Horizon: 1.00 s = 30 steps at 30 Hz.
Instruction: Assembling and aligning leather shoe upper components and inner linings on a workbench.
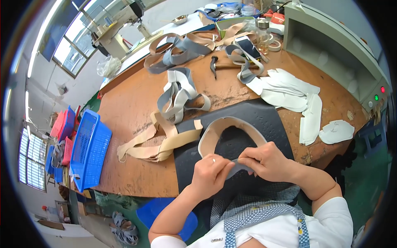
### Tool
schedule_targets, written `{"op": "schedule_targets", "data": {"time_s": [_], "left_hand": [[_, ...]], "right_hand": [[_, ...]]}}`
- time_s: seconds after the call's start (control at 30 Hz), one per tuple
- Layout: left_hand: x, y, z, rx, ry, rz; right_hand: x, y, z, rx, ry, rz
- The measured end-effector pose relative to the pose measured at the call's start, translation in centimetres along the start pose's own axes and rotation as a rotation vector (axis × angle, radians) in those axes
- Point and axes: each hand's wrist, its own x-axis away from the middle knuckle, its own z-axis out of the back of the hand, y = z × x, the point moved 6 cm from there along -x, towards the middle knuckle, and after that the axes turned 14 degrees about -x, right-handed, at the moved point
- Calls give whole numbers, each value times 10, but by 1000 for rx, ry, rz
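Observation:
Both my hands pinch a long strip, tan on its inner face and grey-white along its edge, which arches in a loop away from me over a black mat. My left hand is closed on the strip's near part, a ring on one finger. Beside it, my right hand is closed on the same part, thumb and fingertips pressed together. A short grey-blue stretch of the strip shows between the two hands. Left of the mat lies a bundle of tan strips, and beyond it a grey-and-white bundle.
More grey and tan strips lie at the back, near a hammer and a glass jar. White cut pieces lie at right, below a grey machine housing with lit buttons. A blue basket stands at the left edge.

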Motion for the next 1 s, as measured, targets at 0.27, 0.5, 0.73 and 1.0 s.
{"op": "schedule_targets", "data": {"time_s": [0.27, 0.5, 0.73, 1.0], "left_hand": [[-151, -29, 41, -466, 155, -226], [-373, -168, 182, -1014, 374, 75], [-358, -243, 30, -646, 12, 195], [-186, -145, -155, 258, -205, 349]], "right_hand": [[8, 2, 87, 167, 615, 311], [-25, 58, 132, 441, 525, 276], [-161, 119, 184, 719, 536, 244], [-272, 190, 209, 670, 542, -173]]}}
